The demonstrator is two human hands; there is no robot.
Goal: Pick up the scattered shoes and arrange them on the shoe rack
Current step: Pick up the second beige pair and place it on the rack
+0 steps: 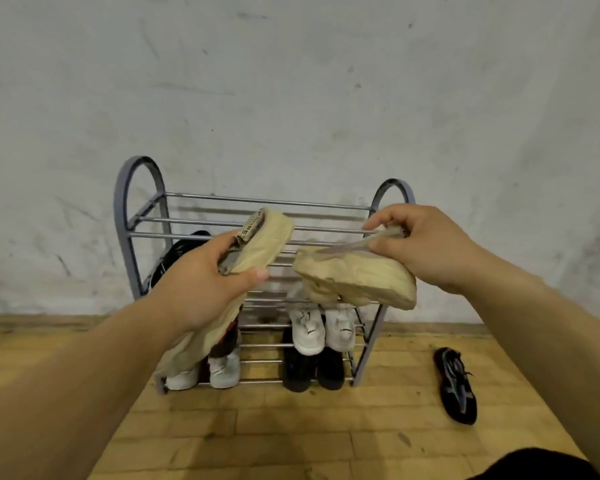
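My left hand (201,282) grips a beige shoe (264,242) by its collar, sole hanging down toward the left. My right hand (420,244) pinches the collar of a second beige shoe (361,277), which hangs level with its toe pointing left. Both shoes are in the air just in front of the top shelf of the grey metal shoe rack (136,202). On the lower shelves sit a white pair (321,329), a black pair (312,370) and a whitish pair (205,374). A black shoe (174,254) rests at the left on a middle shelf.
A single black sneaker (456,384) lies on the wooden floor (291,438) to the right of the rack. The rack stands against a scuffed white wall (291,98). A dark garment edge (541,465) shows at the bottom right.
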